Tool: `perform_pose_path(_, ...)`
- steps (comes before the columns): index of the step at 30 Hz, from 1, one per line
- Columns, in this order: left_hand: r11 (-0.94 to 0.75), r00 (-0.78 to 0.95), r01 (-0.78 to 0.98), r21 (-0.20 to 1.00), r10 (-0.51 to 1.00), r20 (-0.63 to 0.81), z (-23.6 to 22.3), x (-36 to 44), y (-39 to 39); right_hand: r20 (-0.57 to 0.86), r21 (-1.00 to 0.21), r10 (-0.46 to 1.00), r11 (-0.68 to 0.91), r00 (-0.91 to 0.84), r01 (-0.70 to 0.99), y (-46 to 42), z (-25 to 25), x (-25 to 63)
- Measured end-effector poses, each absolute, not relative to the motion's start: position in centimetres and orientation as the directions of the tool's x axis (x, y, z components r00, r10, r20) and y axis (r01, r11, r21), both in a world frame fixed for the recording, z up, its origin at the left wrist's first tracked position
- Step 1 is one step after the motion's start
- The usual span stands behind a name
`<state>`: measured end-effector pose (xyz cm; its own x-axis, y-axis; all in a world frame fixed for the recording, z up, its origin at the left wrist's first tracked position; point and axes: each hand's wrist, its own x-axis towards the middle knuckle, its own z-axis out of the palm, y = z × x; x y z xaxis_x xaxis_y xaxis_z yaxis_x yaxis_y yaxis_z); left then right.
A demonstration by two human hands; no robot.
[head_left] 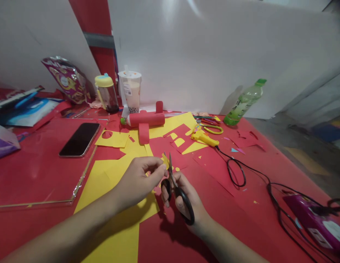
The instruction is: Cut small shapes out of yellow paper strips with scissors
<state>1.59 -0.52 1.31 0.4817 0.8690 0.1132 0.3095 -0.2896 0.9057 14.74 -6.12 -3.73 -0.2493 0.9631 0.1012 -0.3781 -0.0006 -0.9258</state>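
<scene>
My left hand [144,179] pinches a small piece of yellow paper [165,160] between thumb and fingers. Black-handled scissors [172,180] are in my right hand [188,201], with fingers through the loops. Their blades point away from me, slightly apart, beside the yellow piece. Beneath both hands lie a large yellow sheet [112,230] and red paper [170,241], with tiny yellow cut-offs around. Beyond the hands rests a rolled red paper tube [148,119] with red flaps and a green end. Red and yellow cut sheets lie around that tube.
A yellow glue gun [204,138] trails a black cord to a purple power strip [314,219] at right. A green bottle [245,102], a bubble tea cup [131,91] and a yellow-lidded bottle [106,93] stand along the back. At left lies a phone [80,140].
</scene>
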Motion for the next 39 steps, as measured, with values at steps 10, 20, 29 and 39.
perform_pose_path(10, -0.286, 0.542, 0.361, 0.887, 0.839, 0.05, 1.9, 1.1, -0.1, 0.045, -0.923, 0.97, -0.051, -0.239, -0.381, -6.1, -3.7, 14.8)
perform_pose_path(20, -0.277, 0.592, 0.374, 0.885, 0.806, 0.001, 2.6, 0.6, 0.4, 0.047, -0.907, 0.96, -0.074, -0.275, -0.415, -6.3, -4.0, 14.8)
perform_pose_path(29, -0.29, 0.633, 0.412, 0.864, 0.773, -0.042, 3.3, 0.2, 0.8, 0.029, -0.891, 0.955, -0.11, -0.296, -0.44, -6.1, -4.3, 14.6)
perform_pose_path(39, -0.23, 0.682, 0.429, 0.874, 0.716, -0.146, 3.6, -0.5, 1.3, -0.049, -0.884, 0.945, -0.192, -0.323, -0.425, -6.4, -4.3, 14.7)
